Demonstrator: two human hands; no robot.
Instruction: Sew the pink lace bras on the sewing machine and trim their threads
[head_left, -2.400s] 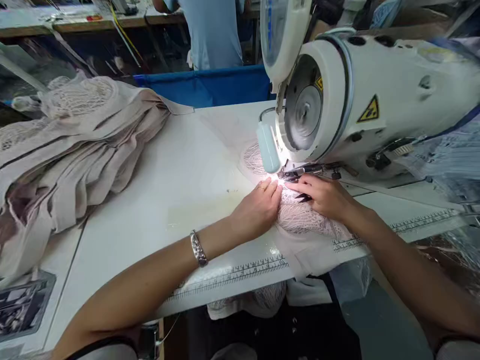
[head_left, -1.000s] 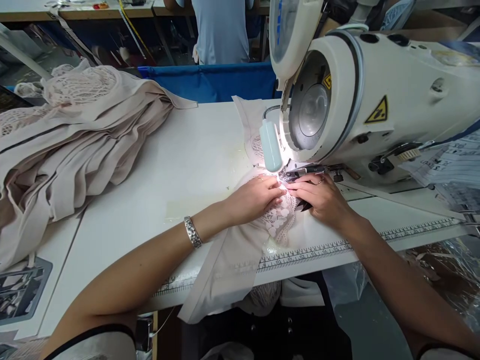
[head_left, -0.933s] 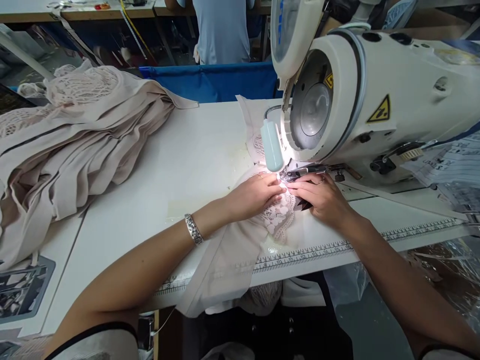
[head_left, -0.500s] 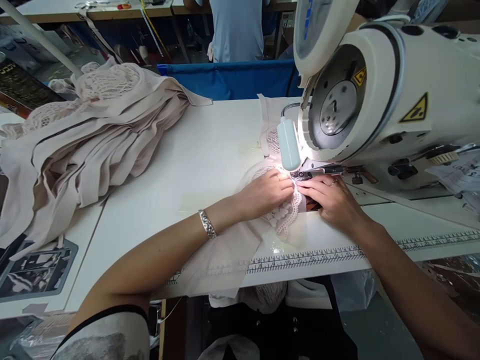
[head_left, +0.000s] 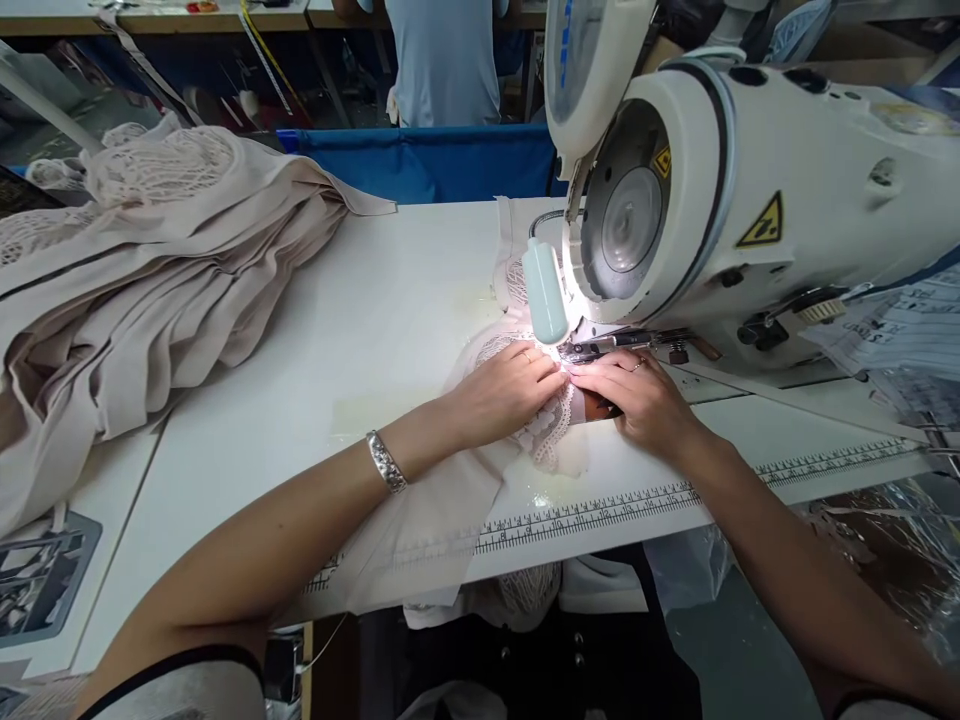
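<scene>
Pale pink lace fabric (head_left: 546, 432) with a scalloped edge lies under the needle area of a white sewing machine (head_left: 817, 190). My left hand (head_left: 504, 392) presses on the lace left of the presser foot, fingers bent and together, closed on the cloth. Just right of it, my right hand (head_left: 637, 398) pinches the fabric's edge, its fingertips nearly touching the left ones. A sheer panel (head_left: 420, 540) hangs from the lace under my left forearm and over the table's front edge. The needle itself is hidden by the lamp and fingers.
A heap of beige fabric pieces (head_left: 165, 270) covers the table's left side. A small mint-coloured lamp (head_left: 545, 295) lights the sewing spot. A printed ruler strip (head_left: 585, 515) runs along the front edge. Beyond a blue cloth bin (head_left: 420, 160), a person in light blue (head_left: 442, 60) is at another table.
The view has swung to the right, so everything appears farther left. Details on the machine's round metal disc are now blurred, as if it spins. Both hands stay on the lace.
</scene>
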